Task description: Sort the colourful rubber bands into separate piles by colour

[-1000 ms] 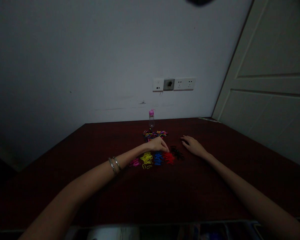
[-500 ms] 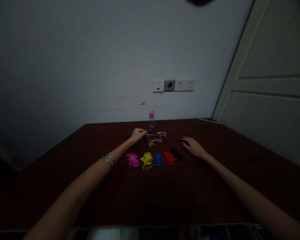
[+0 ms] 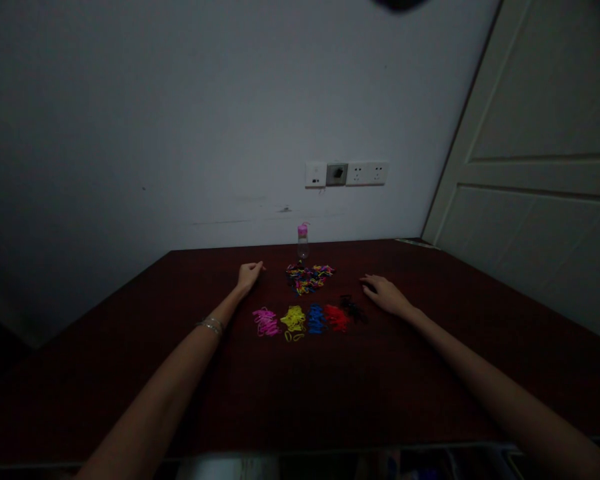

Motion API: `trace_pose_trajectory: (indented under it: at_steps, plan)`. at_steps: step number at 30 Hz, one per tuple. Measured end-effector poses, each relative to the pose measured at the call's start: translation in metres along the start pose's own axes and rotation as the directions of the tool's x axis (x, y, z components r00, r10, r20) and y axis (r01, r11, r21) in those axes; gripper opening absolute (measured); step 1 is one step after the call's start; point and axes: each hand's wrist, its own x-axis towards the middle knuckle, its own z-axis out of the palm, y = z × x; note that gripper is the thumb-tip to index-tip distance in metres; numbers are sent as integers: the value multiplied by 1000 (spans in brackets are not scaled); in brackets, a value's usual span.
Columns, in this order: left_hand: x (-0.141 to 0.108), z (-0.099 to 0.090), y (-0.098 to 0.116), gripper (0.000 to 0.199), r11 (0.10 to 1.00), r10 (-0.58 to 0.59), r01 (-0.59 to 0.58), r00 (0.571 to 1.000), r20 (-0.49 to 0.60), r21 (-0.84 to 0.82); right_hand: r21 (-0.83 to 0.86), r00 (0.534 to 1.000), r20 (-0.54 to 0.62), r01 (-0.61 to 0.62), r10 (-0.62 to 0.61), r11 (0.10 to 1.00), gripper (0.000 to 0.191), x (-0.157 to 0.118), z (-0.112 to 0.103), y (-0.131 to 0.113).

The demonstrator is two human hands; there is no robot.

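Note:
My left hand (image 3: 251, 275) is held above or on the table, left of a mixed pile of small coloured rubber bands (image 3: 307, 285). Its fingers are curled together; whatever may be between them is too small to make out. Right of the pile, my right hand (image 3: 384, 294) lies on the table with its fingers apart, holding nothing. In front of the mixed pile, sorted heaps form a row: pink bands (image 3: 267, 322), yellow bands (image 3: 294, 319), blue bands (image 3: 316, 319), red bands (image 3: 337, 319) and black bands (image 3: 353, 309), the last nearest my right hand.
A small clear bottle with a pink cap (image 3: 303, 243) stands behind the mixed pile. The dark red table (image 3: 300, 393) reaches a pale wall with sockets (image 3: 367, 174). A panelled door (image 3: 540, 173) is on the right.
My left hand has drawn away leftward from the edge of the mixed pile, its fingers now curled in. My right hand stays in place. The view has shifted slightly.

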Motion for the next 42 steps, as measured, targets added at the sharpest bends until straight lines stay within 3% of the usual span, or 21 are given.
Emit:
trace_pose_trajectory:
  at_steps: [5, 8, 12, 16, 42]
  plan:
    - [-2, -1, -1, 40, 1000, 8, -8, 1000, -21, 18, 14, 1000, 14, 24, -24, 1000, 32, 11, -7, -10]
    - [-2, -2, -2, 39, 1000, 29, -29, 1000, -8, 12, 31, 997, -21, 81, -81, 996, 28, 21, -8, -29]
    - [-2, -3, -4, 39, 997, 62, -62, 998, -5, 39, 80, 977, 15, 211, -213, 974, 25, 37, -3, -59]
    - [-2, -3, -5, 39, 995, 79, -79, 997, -5, 55, 65, 980, 47, 192, -195, 979, 24, 51, 5, -75]
    - [-5, -2, -2, 33, 997, 34, -34, 999, 0, 70, 27, 988, 80, 133, -135, 991, 15, 62, 12, -88]
